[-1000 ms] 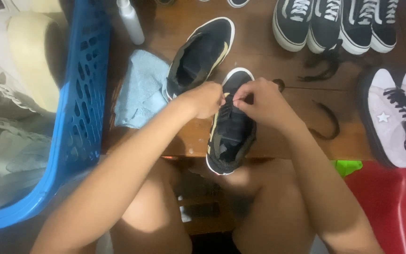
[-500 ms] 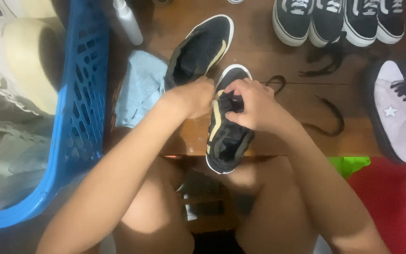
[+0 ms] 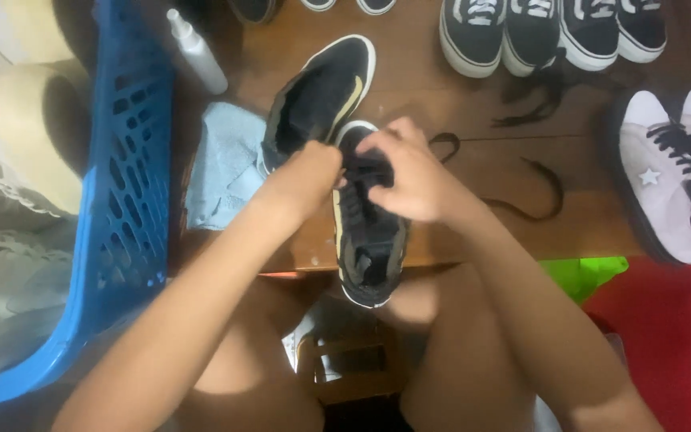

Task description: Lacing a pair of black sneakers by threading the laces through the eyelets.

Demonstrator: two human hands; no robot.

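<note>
1. A person sits at a brown table [image 3: 473, 172] with both hands on a black shoe [image 3: 368, 240].
2. The shoe lies at the near edge of the table, right in front of the person. Its toe points to 12 o'clock and its heel hangs off the edge at 6 o'clock.
3. The left hand [image 3: 307, 182] is at 9 o'clock of the shoe. Its fingers are curled in tight at the laces, but I cannot tell just what they pinch.
4. The right hand [image 3: 409, 178] is at 3 o'clock of the shoe. Its fingers are bent close over the top of the shoe and seem to pinch a black lace [image 3: 365, 170].
5. The two hands almost touch over the front of the shoe.
6. A second black shoe [image 3: 317, 100] lies at 11 o'clock, just beside the first one, with its toe tilted to 1 o'clock.
7. A light blue cloth [image 3: 221, 164] lies at 9 o'clock, near the left hand.
8. A white spray bottle [image 3: 197, 52] lies at 10 o'clock, past the cloth.
9. A blue basket [image 3: 125, 208] stands far over at 9 o'clock, with pale shoes in it.
10. Loose black laces [image 3: 537, 196] lie on the table at 3 o'clock.
11. Dark shoes with white soles [image 3: 549, 32] stand in a row at 1 o'clock.
12. Pale purple shoes [image 3: 673, 172] sit at 3 o'clock, well apart from the hands.
</note>
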